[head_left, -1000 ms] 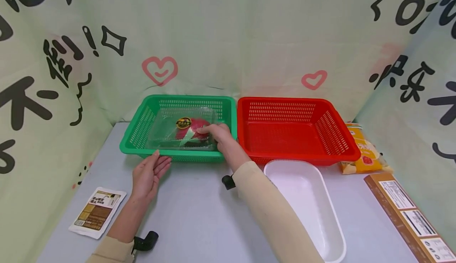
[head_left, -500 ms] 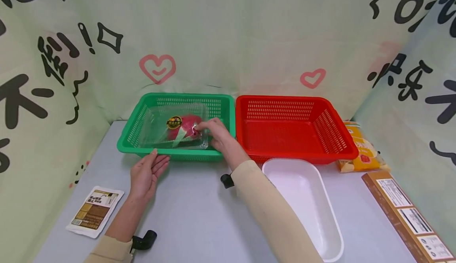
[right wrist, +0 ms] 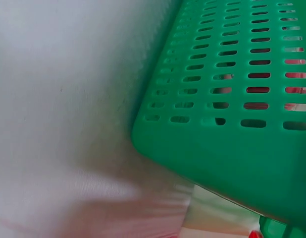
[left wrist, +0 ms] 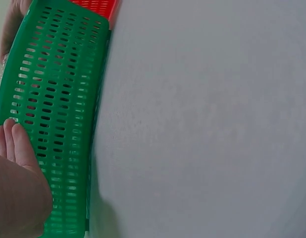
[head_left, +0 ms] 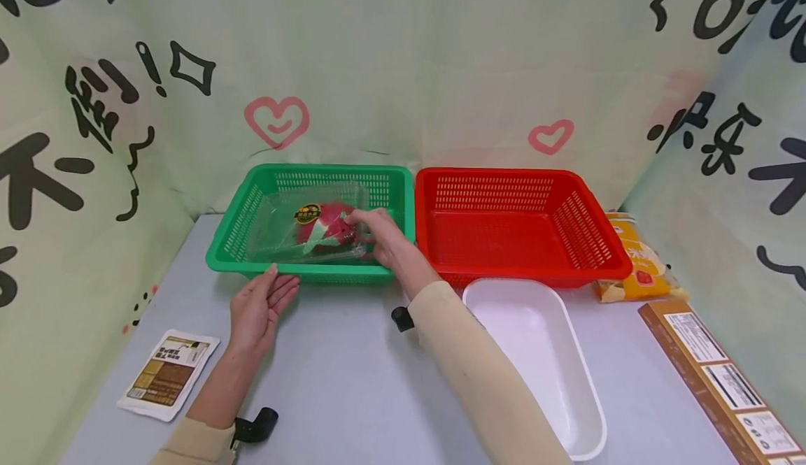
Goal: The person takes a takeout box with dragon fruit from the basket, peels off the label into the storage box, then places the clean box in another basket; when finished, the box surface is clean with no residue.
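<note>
In the head view, a clear plastic box (head_left: 277, 227) lies in the green basket (head_left: 236, 266). Inside it shows a red and pale green thing, perhaps a dragon fruit (head_left: 332, 224), beside a round black and gold label (head_left: 308, 214). My right hand (head_left: 387, 238) holds the box by its right end; some of its fingers are hidden behind the edge. My left hand (head_left: 257, 311) pinches the basket's front rim, thumb at the top. In the left wrist view the left fingers (left wrist: 23, 148) lie straight along the perforated side.
A red basket (head_left: 485, 241) stands right of the green one. Before it lies a white tray (head_left: 535, 353). An orange snack bag (head_left: 642, 262) and a long brown box (head_left: 705, 360) are at the right. At the left lies a white and brown pouch (head_left: 168, 374).
The clear box has shifted a little to the left in the green basket, with my right hand on it. Its red contents look slightly turned. My left hand stays at the rim.
</note>
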A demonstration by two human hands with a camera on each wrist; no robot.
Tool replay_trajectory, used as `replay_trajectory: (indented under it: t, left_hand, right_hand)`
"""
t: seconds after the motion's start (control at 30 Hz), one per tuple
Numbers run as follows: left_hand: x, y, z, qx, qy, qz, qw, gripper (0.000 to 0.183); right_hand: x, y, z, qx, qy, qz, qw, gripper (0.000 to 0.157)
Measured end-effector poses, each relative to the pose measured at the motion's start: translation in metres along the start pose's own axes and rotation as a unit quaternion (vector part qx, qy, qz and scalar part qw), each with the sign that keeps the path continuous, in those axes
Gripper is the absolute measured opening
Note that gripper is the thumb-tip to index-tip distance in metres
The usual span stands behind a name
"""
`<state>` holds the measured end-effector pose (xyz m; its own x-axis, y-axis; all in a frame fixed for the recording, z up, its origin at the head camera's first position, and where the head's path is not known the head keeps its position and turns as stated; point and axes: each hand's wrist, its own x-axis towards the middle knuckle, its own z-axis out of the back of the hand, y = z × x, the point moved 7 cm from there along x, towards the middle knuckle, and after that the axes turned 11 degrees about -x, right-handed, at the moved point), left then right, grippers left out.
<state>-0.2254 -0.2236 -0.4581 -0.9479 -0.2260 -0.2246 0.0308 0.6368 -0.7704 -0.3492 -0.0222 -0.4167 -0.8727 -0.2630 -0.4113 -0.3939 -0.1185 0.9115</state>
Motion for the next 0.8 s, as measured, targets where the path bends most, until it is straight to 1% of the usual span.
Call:
replay_trajectory:
  t: [0.1,0.17,0.27,0.33,0.4,0.43,0.57,0.63,0.73,0.8]
  left_hand:
    - [0.000,-0.001,-0.001,0.005,0.000,0.001,1.0000,0.024]
    - [0.000,-0.001,-0.002,0.004,-0.001,0.004,1.0000,0.024]
    - [0.000,0.000,-0.002,-0.005,-0.006,0.017,0.9998,0.024]
    - [-0.001,0.002,-0.001,-0.017,-0.013,0.026,0.9994,0.023]
    - [-0.001,0.004,0.000,-0.025,-0.019,0.031,0.9990,0.022]
    - [-0.001,0.004,0.000,-0.028,-0.020,0.032,0.9989,0.022]
    - [0.001,0.005,-0.003,-0.033,-0.017,0.038,0.9986,0.023]
    - [0.001,0.006,-0.006,-0.047,-0.016,0.046,0.9977,0.023]
    - [0.001,0.005,-0.010,-0.077,-0.019,0.057,0.9952,0.019]
    - [0.001,0.005,-0.010,-0.100,-0.029,0.066,0.9924,0.015]
  right_hand:
    - [0.000,0.000,-0.002,0.000,0.010,-0.001,1.000,0.027]
    - [0.001,0.001,-0.002,0.003,0.010,0.004,1.000,0.024]
    - [0.002,0.002,-0.003,0.008,0.008,0.013,1.000,0.017]
    - [0.002,0.002,-0.005,0.008,0.010,0.014,1.000,0.016]
    - [0.003,0.000,-0.009,0.009,0.016,0.006,1.000,0.018]
    - [0.004,-0.001,-0.010,0.010,0.016,-0.002,1.000,0.022]
    - [0.004,-0.005,-0.013,0.016,-0.005,-0.031,0.999,0.041]
    - [0.005,-0.005,-0.014,0.020,-0.018,-0.037,0.999,0.046]
    - [0.006,-0.004,-0.014,0.022,-0.027,-0.030,0.999,0.042]
    - [0.007,-0.002,-0.014,0.023,-0.030,-0.019,0.999,0.038]
